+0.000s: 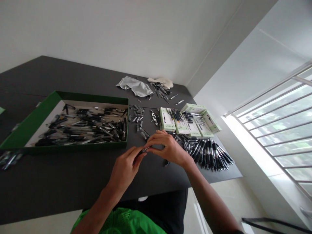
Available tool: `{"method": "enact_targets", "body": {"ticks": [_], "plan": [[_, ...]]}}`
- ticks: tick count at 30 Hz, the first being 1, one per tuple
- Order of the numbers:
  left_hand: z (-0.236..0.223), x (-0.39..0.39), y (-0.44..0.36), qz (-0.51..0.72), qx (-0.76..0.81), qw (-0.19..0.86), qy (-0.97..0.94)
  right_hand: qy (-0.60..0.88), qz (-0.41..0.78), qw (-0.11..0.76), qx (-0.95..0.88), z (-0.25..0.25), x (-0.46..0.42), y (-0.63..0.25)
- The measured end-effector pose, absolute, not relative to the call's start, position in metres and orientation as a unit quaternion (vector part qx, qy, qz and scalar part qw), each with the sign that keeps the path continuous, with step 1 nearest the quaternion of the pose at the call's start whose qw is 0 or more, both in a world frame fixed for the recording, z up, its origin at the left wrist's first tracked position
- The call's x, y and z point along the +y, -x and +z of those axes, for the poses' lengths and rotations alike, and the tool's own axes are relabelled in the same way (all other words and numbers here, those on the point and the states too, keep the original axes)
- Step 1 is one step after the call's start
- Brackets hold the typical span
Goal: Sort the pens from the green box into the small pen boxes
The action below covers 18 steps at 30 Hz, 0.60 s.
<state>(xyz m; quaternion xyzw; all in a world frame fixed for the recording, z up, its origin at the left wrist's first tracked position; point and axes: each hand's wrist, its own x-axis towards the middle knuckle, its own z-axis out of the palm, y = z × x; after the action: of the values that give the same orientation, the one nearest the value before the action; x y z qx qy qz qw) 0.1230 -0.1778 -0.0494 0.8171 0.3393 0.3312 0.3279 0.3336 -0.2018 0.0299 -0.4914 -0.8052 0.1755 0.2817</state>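
Note:
Over the front of the dark table, my left hand [128, 162] pinches a dark pen [145, 149] with a silvery end. The fingertips of my right hand [168, 148] close on the pen's other end, so both hands meet on it. Most of the pen is hidden by the fingers. Beyond my hands lie small loose pen parts [137, 113]. To the right of my right hand, many black pens [212, 152] are fanned out in a pile. Behind that pile stand light green pen boxes [167, 119], some with pens in them.
A large green tray [92, 149] full of mixed pens and parts sits on the left of the table [73, 182]. At the back are a grey cloth [135, 86], a cream cloth [162, 82] and scattered pens [162, 91]. A barred window [280, 130] is on the right.

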Motion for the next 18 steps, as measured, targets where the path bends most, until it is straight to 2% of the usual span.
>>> {"method": "enact_targets", "body": {"ticks": [8,14,18], "plan": [[-0.05,-0.179,-0.123,0.32,0.346,0.317,-0.823,0.5,0.171,0.286,-0.799,0.025,-0.204,-0.327],[-0.05,-0.179,-0.123,0.321,0.345,0.279,-0.837,0.536,0.134,0.23,-0.802,0.019,-0.206,-0.322],[-0.05,-0.179,-0.122,0.326,0.346,0.269,-0.838,0.537,0.162,0.223,-0.797,0.023,-0.211,-0.324]]}}
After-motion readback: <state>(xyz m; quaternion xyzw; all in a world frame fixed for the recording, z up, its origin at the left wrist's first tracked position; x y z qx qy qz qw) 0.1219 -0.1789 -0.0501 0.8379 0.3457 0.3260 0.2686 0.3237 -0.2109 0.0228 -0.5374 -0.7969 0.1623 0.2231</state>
